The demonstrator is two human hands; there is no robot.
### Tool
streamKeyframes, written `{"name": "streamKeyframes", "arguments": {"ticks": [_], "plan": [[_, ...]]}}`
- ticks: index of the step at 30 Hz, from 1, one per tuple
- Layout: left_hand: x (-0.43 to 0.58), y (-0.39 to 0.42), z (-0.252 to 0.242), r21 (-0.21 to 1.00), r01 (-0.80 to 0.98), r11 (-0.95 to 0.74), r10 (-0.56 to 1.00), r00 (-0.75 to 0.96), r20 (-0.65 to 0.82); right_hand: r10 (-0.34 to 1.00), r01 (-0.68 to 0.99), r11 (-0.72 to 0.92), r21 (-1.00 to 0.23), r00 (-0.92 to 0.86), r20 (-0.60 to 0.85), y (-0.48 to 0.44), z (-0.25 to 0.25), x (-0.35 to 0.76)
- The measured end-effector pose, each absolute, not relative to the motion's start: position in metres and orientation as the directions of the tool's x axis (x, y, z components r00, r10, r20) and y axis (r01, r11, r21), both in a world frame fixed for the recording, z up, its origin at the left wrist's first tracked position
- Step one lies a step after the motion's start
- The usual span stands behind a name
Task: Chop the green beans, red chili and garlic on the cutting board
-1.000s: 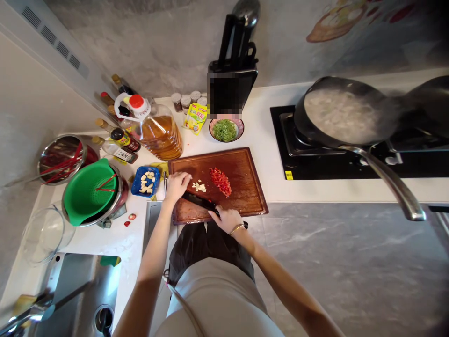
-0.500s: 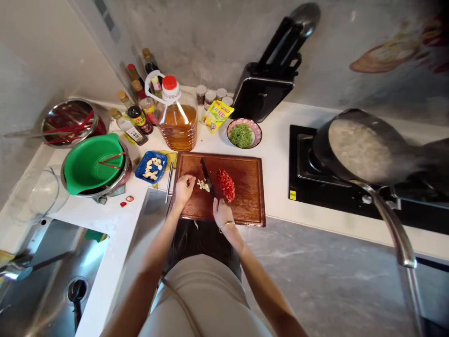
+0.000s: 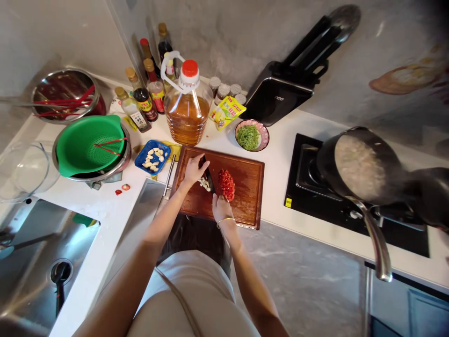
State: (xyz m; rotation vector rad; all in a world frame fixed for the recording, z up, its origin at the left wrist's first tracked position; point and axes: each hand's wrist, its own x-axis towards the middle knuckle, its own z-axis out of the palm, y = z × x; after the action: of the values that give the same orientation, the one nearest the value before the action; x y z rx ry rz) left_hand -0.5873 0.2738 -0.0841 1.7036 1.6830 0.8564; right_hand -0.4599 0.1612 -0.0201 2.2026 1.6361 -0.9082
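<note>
A wooden cutting board [image 3: 245,206] lies in front of me. My right hand [image 3: 221,208] grips the handle of a dark-bladed kitchen knife [image 3: 209,179], whose blade points away over the board. My left hand [image 3: 196,170] is at the far end of the blade, thumb and fingers on either side of it; the exact contact is partly hidden. Beside the blade, on its left, lies a small heap of chopped garlic [image 3: 204,184]. To the right is a larger pile of chopped red pepper [image 3: 227,184]. A blue tray [image 3: 138,161] holding whole garlic cloves stands left of the board.
Behind the board stand a large oil jug [image 3: 187,119], a bowl of cut greens [image 3: 248,135], a yellow packet [image 3: 226,112] and a knife block [image 3: 277,96]. A steaming wok [image 3: 326,159] sits on the stove at right. At left are a green colander [image 3: 75,145] and a sink [image 3: 31,271].
My left hand has moved from beside the garlic to the far end of the blade. The right hand keeps its grip on the kitchen knife. The whole view has shifted slightly.
</note>
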Motion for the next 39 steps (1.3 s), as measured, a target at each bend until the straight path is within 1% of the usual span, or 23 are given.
{"name": "streamKeyframes", "arguments": {"ticks": [5,13,18,22,26,29,35,37,39], "plan": [[-0.586,0.277,-0.084,0.776,0.63,0.039,0.999,-0.008,-0.045,0.778,0.934,-0.333,-0.128,0.195,-0.597,0.165,-0.016,-0.462],[-0.584,0.272,-0.082,0.747,0.658,0.093,0.996,-0.052,-0.078,0.787,0.943,-0.324,-0.072,0.226,-0.574,0.152,-0.038,-0.464],[-0.575,0.266,-0.074,0.72,0.689,0.089,0.996,-0.052,-0.073,0.79,0.935,-0.352,-0.039,0.275,-0.548,0.145,-0.057,-0.469],[-0.575,0.273,-0.076,0.694,0.707,0.132,0.991,-0.083,-0.104,0.788,0.935,-0.343,-0.089,0.235,-0.57,0.154,-0.047,-0.464],[-0.583,0.288,-0.08,0.71,0.678,0.191,0.979,-0.083,-0.184,0.794,0.941,-0.301,-0.152,0.16,-0.586,0.172,-0.023,-0.456],[-0.584,0.291,-0.078,0.707,0.671,0.224,0.971,-0.093,-0.219,0.79,0.947,-0.283,-0.153,0.14,-0.597,0.178,-0.019,-0.453],[-0.571,0.272,-0.072,0.684,0.709,0.173,0.985,-0.108,-0.137,0.79,0.946,-0.322,-0.033,0.249,-0.56,0.157,-0.048,-0.459],[-0.568,0.269,-0.072,0.671,0.723,0.168,0.986,-0.12,-0.117,0.794,0.945,-0.325,-0.033,0.253,-0.552,0.154,-0.053,-0.458],[-0.569,0.272,-0.073,0.651,0.737,0.18,0.984,-0.137,-0.117,0.791,0.946,-0.315,-0.072,0.22,-0.571,0.158,-0.049,-0.455]]}}
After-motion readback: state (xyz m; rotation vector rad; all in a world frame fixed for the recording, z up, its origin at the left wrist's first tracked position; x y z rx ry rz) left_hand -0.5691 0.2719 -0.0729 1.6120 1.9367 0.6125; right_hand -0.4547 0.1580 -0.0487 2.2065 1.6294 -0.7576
